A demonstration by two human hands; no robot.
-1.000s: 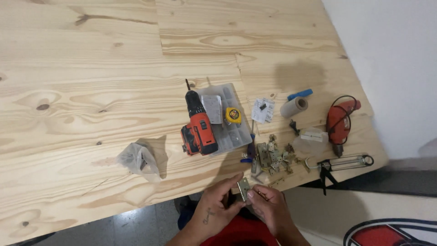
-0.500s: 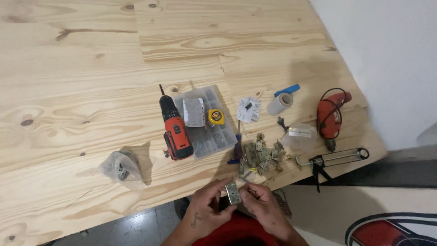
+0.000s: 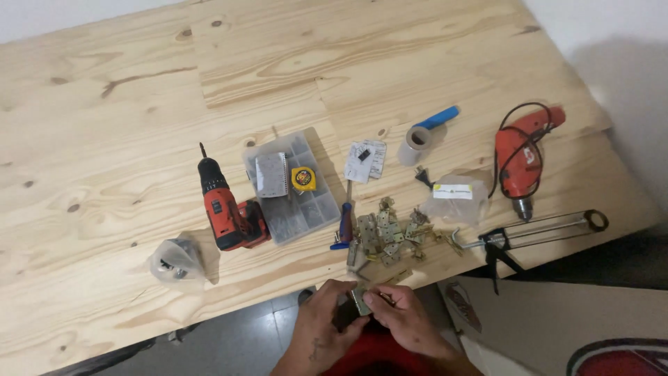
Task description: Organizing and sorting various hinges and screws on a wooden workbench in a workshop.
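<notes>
While curled inward, both hands (image 3: 369, 324) pinch a small hinge (image 3: 360, 301).

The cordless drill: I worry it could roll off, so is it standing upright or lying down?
Lying down. The cordless drill rests on its side on the wooden table, bit pointing away.

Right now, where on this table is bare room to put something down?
Bare wood lies beyond the organizer box toward the far edge, and left of the cordless drill. It is crowded between the screwdriver, hinge pile and corded drill.
</notes>
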